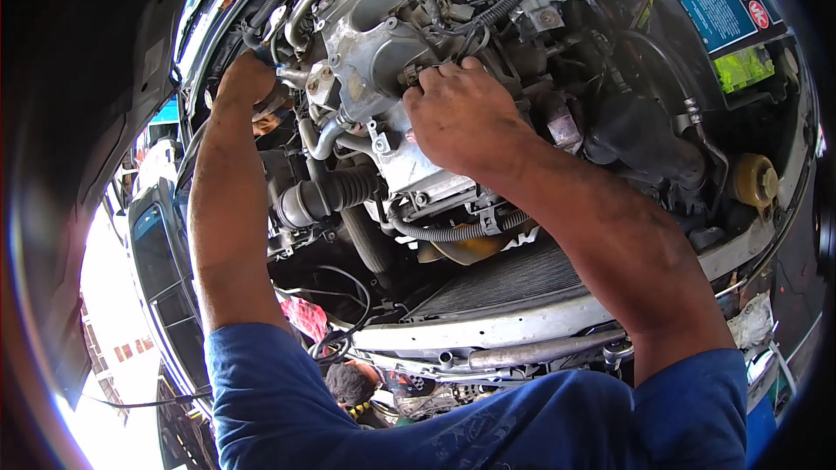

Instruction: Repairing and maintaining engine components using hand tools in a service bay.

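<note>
Both my arms reach over a car's engine under a raised hood. My right hand (461,117) is closed at the middle of the engine, knuckles up, beside a small brown connector (408,76). Its fingers curl down among dark wires (477,35), and what they grip is hidden. At the engine's left side, my left hand (246,78) reaches in next to a metal pipe (294,77); its fingers are mostly out of sight. Between the hands lies the grey metal engine cover (370,57).
A ribbed intake hose (340,191) and the radiator (505,283) lie nearer me, behind the front crossbar (488,331). A blue box (714,0) stands far right, above a yellowish reservoir cap (766,181). A pink rag (305,318) and black cable hang front left. Another person's head (351,383) shows low down.
</note>
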A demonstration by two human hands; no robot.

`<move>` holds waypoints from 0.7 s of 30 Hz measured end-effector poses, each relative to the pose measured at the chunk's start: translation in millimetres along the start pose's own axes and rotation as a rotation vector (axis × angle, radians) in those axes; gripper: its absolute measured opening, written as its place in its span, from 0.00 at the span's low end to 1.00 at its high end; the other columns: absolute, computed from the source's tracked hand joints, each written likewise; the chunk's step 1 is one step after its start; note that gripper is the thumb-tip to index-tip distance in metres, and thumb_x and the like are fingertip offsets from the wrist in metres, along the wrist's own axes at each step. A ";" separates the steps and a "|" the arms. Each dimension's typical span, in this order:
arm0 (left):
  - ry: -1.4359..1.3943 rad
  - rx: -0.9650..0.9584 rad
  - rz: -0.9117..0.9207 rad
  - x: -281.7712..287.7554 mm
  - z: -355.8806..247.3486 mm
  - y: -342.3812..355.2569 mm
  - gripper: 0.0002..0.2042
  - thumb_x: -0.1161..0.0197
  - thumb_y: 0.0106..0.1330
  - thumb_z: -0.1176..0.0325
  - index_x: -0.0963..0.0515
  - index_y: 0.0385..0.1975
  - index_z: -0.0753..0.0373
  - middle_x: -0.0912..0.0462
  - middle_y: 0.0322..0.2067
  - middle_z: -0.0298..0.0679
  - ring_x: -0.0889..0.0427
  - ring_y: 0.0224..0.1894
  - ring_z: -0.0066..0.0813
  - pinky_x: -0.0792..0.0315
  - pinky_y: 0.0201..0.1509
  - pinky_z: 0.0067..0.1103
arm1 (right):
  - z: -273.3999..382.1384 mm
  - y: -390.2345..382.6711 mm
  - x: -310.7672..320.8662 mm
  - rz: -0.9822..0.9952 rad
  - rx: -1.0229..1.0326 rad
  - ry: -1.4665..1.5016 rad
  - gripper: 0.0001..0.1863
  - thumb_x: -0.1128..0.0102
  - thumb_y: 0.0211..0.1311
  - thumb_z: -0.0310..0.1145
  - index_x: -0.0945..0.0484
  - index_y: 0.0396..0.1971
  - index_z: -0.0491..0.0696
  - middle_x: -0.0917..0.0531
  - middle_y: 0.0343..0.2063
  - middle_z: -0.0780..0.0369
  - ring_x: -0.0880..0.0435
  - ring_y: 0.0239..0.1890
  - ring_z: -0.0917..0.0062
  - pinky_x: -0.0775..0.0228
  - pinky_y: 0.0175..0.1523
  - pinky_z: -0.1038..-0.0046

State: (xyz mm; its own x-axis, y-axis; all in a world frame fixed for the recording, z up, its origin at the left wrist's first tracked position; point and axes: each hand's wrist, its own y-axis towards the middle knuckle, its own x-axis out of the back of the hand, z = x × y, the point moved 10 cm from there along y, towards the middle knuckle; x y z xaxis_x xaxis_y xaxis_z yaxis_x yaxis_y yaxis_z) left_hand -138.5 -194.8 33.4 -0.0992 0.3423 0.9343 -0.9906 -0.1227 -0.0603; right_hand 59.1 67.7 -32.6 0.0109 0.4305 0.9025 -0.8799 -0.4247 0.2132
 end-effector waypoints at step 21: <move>0.099 0.289 -0.057 -14.1 74.8 28.4 0.25 0.49 0.71 0.61 0.36 0.69 0.37 0.30 0.68 0.39 0.32 0.69 0.46 0.36 0.69 0.42 | 7.1 3.3 -3.7 0.102 0.022 0.063 0.15 0.51 0.68 0.36 0.18 0.43 0.46 0.17 0.43 0.57 0.19 0.50 0.68 0.35 0.54 0.62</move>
State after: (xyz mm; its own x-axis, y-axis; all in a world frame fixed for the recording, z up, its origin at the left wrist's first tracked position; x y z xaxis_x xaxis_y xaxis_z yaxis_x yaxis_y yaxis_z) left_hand -158.2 -272.8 44.8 -0.0667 0.4436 0.8938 -0.9285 -0.3556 0.1072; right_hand 59.5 59.0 -32.5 -0.1087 0.4328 0.8949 -0.8644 -0.4858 0.1299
